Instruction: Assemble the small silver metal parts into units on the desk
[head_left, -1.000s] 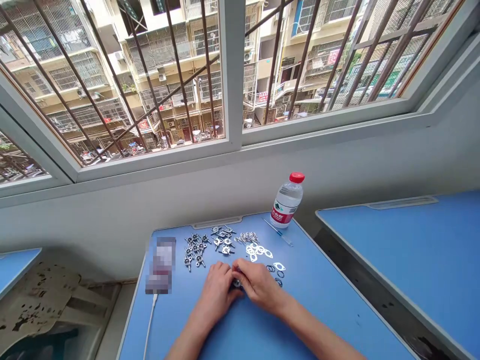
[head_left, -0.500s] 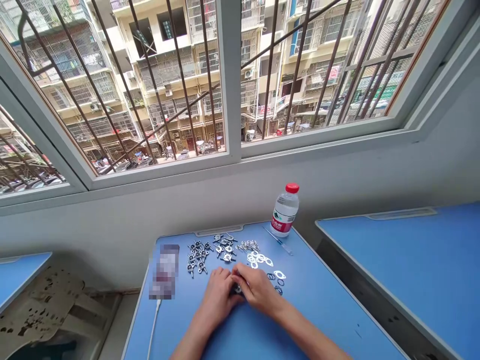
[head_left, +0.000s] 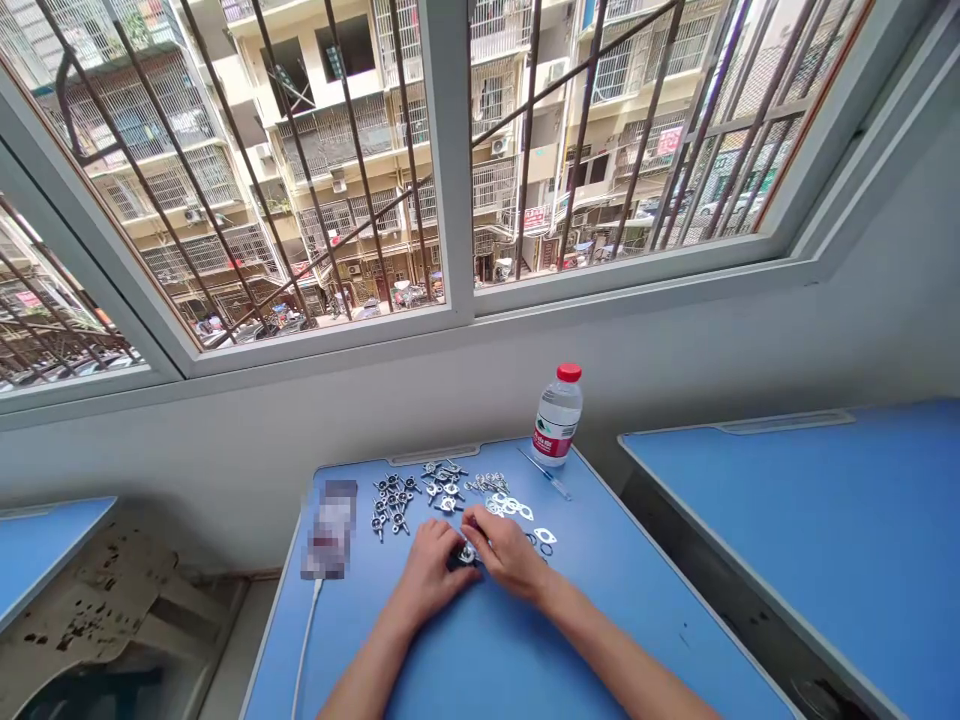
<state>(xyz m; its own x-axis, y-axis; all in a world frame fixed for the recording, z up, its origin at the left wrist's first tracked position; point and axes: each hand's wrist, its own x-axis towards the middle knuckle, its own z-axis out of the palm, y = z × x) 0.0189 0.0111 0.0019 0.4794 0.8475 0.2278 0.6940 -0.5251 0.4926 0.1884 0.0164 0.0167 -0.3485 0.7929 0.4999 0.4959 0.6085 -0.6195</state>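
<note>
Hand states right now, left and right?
Left hand: curled beside the small metal part, grip unclear.
Right hand: closed, fingertips pinching the same part.

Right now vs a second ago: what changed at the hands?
The left hand and right hand have eased slightly apart, exposing the small metal part between them, which the right hand touches. Nothing was visibly let go. The head view shifted slightly. The winged metal parts and water bottle stayed put.
</note>
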